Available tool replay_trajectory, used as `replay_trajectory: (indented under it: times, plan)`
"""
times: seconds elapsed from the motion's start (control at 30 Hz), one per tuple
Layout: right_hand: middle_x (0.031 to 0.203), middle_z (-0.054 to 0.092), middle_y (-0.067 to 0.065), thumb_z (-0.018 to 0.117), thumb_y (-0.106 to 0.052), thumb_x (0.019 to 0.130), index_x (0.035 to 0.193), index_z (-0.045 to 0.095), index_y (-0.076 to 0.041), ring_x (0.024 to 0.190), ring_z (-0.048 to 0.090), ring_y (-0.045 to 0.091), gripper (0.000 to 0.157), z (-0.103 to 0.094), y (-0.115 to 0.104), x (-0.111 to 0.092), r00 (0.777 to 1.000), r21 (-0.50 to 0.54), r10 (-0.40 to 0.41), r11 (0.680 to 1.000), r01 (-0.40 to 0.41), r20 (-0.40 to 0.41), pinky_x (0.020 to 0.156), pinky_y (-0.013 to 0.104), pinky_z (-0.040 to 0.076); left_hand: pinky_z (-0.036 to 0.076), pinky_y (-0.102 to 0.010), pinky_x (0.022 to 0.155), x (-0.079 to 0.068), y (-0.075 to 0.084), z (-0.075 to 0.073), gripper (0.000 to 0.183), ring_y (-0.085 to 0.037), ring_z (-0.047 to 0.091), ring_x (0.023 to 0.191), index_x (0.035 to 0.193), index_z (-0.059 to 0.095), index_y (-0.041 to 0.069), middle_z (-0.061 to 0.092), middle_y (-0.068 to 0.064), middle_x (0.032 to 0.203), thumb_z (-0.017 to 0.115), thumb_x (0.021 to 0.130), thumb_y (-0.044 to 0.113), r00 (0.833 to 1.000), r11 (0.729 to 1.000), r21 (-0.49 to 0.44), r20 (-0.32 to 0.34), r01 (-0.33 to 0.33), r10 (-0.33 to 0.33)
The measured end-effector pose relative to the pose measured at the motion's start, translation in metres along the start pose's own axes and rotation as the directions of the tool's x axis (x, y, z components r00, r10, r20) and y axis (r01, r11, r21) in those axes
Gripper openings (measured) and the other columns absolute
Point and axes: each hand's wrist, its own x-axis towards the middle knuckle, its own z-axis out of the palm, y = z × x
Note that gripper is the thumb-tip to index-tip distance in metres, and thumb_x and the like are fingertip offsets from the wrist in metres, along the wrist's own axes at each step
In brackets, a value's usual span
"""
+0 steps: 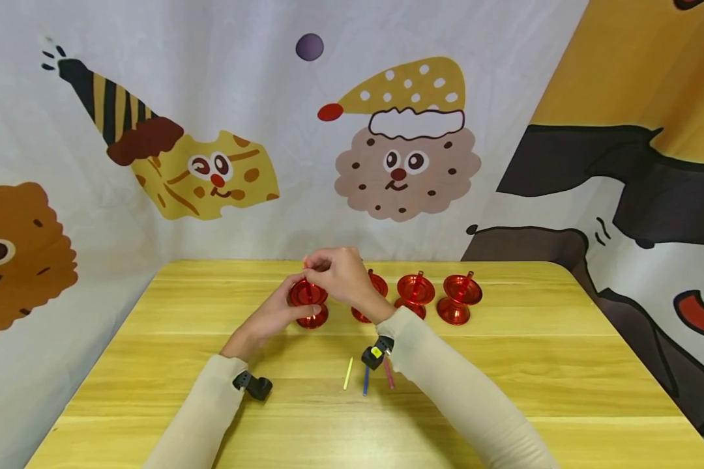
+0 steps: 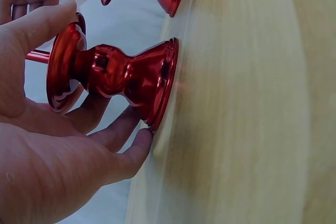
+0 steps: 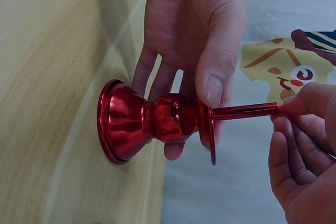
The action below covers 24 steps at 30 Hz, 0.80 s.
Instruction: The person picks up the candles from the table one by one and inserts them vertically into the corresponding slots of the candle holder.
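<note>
A shiny red candle holder (image 3: 173, 118) stands upright at the far left of the row, with a wide foot, a round dish and a thin tube rising from it. My left hand (image 1: 277, 312) grips it, thumb on the near side at the dish and fingers curled behind the stem and foot. Above the dish, my right hand (image 1: 343, 277) pinches a thin red candle (image 3: 281, 108) between thumb and fingertips, right at the tube's open end. Most of that candle is hidden by the fingers or the tube.
To the right stand three more red candle holders (image 1: 459, 299), one partly behind my right hand. Nearer me on the wooden table (image 1: 305, 423) lie a yellow candle (image 1: 348, 374), a blue candle (image 1: 366, 380) and a pink candle (image 1: 390, 374). A cartoon-printed cloth (image 1: 305, 195) hangs behind.
</note>
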Motion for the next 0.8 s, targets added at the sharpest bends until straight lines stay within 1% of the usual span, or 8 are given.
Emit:
replay_trajectory:
  times: [0.2, 0.37, 0.57, 0.73, 0.8]
  plan:
    - [0.086, 0.074, -0.003, 0.076, -0.013, 0.086, 0.091, 0.077, -0.01, 0.073, 0.067, 0.003, 0.006, -0.003, 0.001, -0.003, 1.0, 0.015, 0.014, 1.0, -0.014, -0.002, 0.064, 0.02, 0.054, 0.038, -0.047, 0.106, 0.0, 0.001, 0.0, 0.075, -0.029, 0.046, 0.13, 0.15, 0.029, 0.014, 0.046, -0.013, 0.143, 0.073, 0.09, 0.017, 1.0, 1.0, -0.011, -0.001, 0.005, -0.005]
    - [0.082, 0.072, -0.007, 0.074, -0.014, 0.086, 0.091, 0.077, -0.013, 0.071, 0.065, 0.001, 0.006, -0.012, 0.0, -0.013, 0.999, 0.024, 0.037, 0.999, -0.037, -0.008, 0.062, 0.02, 0.054, 0.036, -0.049, 0.107, 0.001, 0.0, 0.0, 0.073, -0.028, 0.046, 0.129, 0.148, 0.032, 0.013, 0.048, -0.012, 0.141, 0.074, 0.089, 0.016, 1.0, 1.0, -0.011, -0.025, 0.003, -0.003]
    - [0.08, 0.07, -0.011, 0.073, -0.016, 0.086, 0.089, 0.076, -0.014, 0.069, 0.064, 0.002, 0.004, -0.033, -0.005, -0.036, 0.999, 0.025, 0.05, 0.998, -0.05, 0.008, 0.063, 0.023, 0.054, 0.039, -0.05, 0.105, 0.002, -0.001, 0.0, 0.074, -0.029, 0.048, 0.128, 0.149, 0.032, 0.009, 0.05, -0.012, 0.139, 0.074, 0.088, 0.015, 0.999, 1.0, 0.005, -0.052, 0.004, -0.004]
    - [0.079, 0.068, -0.015, 0.072, -0.018, 0.088, 0.087, 0.076, -0.02, 0.068, 0.063, 0.002, 0.004, -0.048, -0.005, -0.06, 0.997, 0.016, 0.066, 0.998, -0.066, 0.034, 0.063, 0.024, 0.054, 0.041, -0.049, 0.103, 0.001, 0.0, 0.003, 0.074, -0.03, 0.048, 0.128, 0.148, 0.033, 0.012, 0.051, -0.013, 0.138, 0.075, 0.087, 0.014, 0.997, 0.999, 0.027, -0.077, 0.02, -0.018]
    - [0.078, 0.067, -0.016, 0.072, -0.017, 0.087, 0.086, 0.075, -0.022, 0.068, 0.063, 0.002, 0.006, -0.053, -0.003, -0.07, 0.997, 0.003, 0.064, 0.998, -0.064, 0.032, 0.063, 0.024, 0.054, 0.042, -0.048, 0.102, 0.0, 0.001, 0.004, 0.076, -0.03, 0.047, 0.128, 0.149, 0.031, 0.012, 0.049, -0.014, 0.139, 0.075, 0.087, 0.017, 0.996, 0.999, 0.037, -0.082, 0.026, -0.023]
